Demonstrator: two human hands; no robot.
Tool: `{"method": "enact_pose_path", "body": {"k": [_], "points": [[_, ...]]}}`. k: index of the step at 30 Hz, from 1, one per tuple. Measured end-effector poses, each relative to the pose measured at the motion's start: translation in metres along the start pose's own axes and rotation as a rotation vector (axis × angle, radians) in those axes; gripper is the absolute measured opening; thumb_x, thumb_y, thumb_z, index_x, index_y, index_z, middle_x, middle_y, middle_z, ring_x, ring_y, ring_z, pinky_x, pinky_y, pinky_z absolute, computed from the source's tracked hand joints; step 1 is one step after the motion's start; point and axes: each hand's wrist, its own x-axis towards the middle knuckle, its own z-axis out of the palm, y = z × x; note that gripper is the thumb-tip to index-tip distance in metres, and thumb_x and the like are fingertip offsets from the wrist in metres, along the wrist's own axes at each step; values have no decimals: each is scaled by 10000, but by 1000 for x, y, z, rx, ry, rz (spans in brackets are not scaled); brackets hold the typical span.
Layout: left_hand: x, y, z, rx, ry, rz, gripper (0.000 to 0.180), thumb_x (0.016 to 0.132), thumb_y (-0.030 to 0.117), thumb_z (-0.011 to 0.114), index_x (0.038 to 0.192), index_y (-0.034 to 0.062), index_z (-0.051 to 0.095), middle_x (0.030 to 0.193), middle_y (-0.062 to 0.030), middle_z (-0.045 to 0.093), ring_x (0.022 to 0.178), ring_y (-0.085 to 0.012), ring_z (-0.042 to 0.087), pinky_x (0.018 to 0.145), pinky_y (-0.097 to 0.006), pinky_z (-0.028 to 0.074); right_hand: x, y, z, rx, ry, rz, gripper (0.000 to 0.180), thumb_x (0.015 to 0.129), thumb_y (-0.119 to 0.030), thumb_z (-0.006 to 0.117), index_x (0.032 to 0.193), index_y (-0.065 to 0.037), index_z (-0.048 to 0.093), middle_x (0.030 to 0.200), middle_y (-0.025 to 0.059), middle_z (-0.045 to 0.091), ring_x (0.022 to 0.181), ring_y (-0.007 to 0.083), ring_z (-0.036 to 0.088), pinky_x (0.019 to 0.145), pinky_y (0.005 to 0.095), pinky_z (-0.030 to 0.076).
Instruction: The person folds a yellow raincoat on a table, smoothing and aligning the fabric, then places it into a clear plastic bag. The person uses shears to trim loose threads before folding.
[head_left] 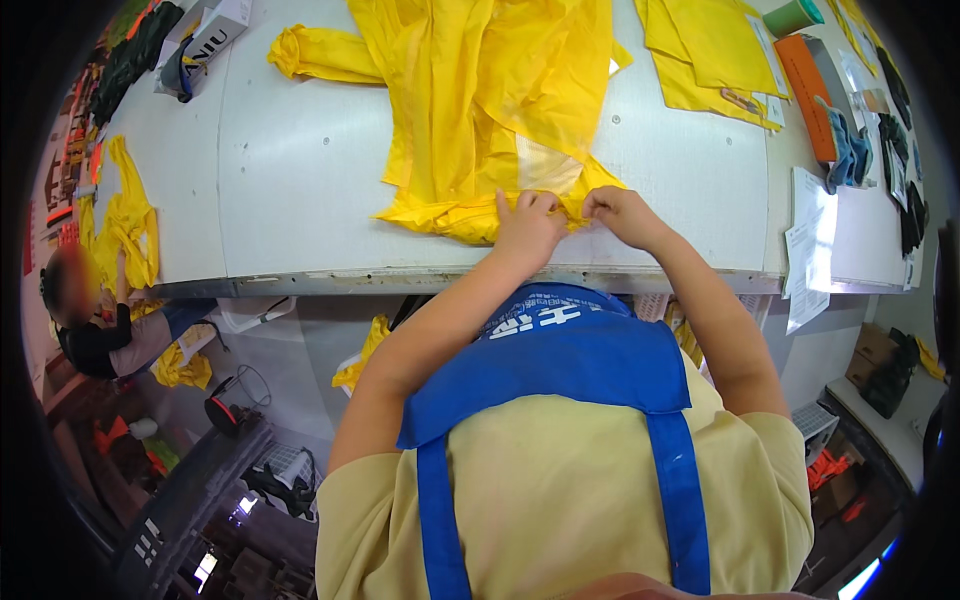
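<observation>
Pinching the near hem of a yellow garment [480, 110], the left hand [527, 228] and the right hand [622, 213] sit close together, fingers curled shut on a small fold of the thin cloth between them. Both hands rest just inside the near edge of the white bench [300, 170], so the forearms cross that edge from below.

Bare bench surface lies open to the left of the hands and, in a narrower strip, to their right, before a sheet of white paper [812, 240] that hangs over the near right edge. Straight ahead the garment itself fills the space.

The garment is bright yellow, thin and slightly glossy, crumpled in loose folds, with a paler, see-through patch just beyond the hands. It lies on the middle of the bench, its long axis running away from the person, hem toward the body. One sleeve [320, 55] stretches out to the left at the far end.

Farther right lie flat yellow cloth pieces [710, 50], an orange box [806, 95] and a blue rag [845, 150]. At the far left another person [95, 320] sits beside more yellow cloth [125, 225] draped over the bench end.
</observation>
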Motion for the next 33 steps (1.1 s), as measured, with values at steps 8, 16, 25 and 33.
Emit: {"method": "enact_pose_path", "body": {"k": [8,16,25,33], "points": [[2,-13,0,-251,123,-57,138,832,273,630,918,175,675,985,0,604,1061,-244,503,1007,-688,157,-7,-10,19,-194,263,-142,214,710,-89,714,904,-54,632,995,109,550,950,301,534,837,380,443],[4,-15,-3,-232,123,-12,232,807,381,650,916,178,675,965,2,599,1058,-232,504,986,-717,130,-7,-17,13,148,184,43,165,769,-59,675,915,-26,605,976,115,521,922,254,531,815,322,439],[2,-6,7,-85,176,29,127,824,306,626,845,188,667,904,30,616,988,-222,515,983,-644,182,-25,-5,36,211,313,-19,123,795,-25,641,913,-18,603,966,103,518,918,241,538,778,310,457],[5,3,13,28,261,20,75,773,236,644,794,165,656,837,9,602,874,-208,515,755,-397,330,-19,1,38,131,372,36,104,792,-40,648,877,-4,599,850,126,568,784,266,569,704,331,469]]}}
